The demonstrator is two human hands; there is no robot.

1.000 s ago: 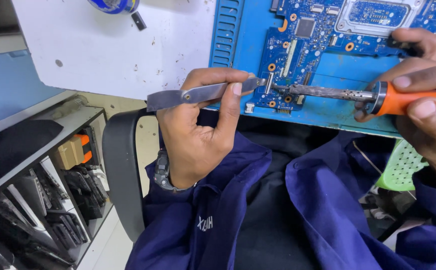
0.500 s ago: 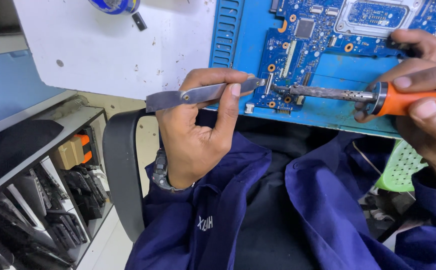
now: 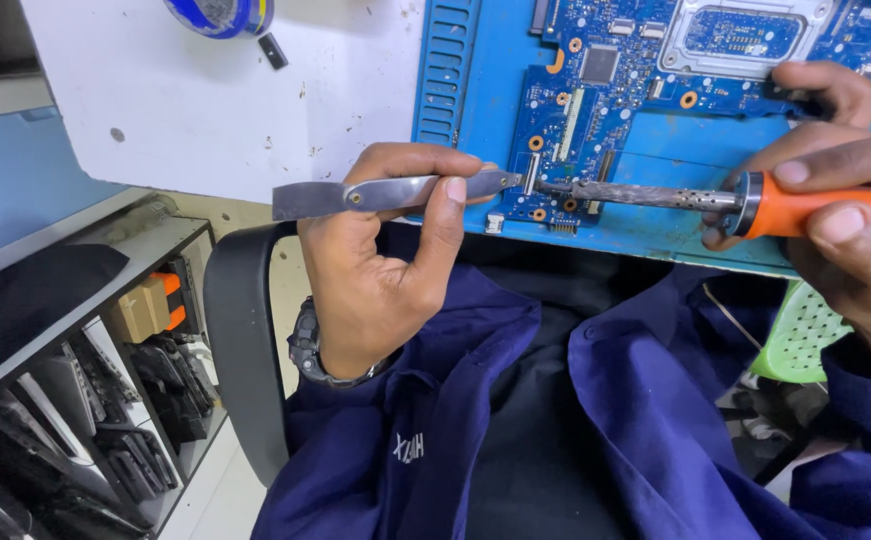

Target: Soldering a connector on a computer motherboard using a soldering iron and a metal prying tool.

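Looking down from my head: a white table [image 3: 225, 110] carries a blue mat [image 3: 675, 215] with a blue circuit board [image 3: 645, 60] on it. A shelf [image 3: 85, 300] of dark devices stands at lower left, and my navy jacket [image 3: 515, 430] fills the foreground. My left hand [image 3: 385, 260] has its fingers [image 3: 447, 215] closed around metal tweezers [image 3: 395, 192], whose tips meet the board's lower edge. My right hand [image 3: 845, 230] has its fingers [image 3: 840, 160] wrapped tightly around an orange-handled soldering iron [image 3: 715, 200]; its tip touches the tweezer tips, well ahead of my fingertips.
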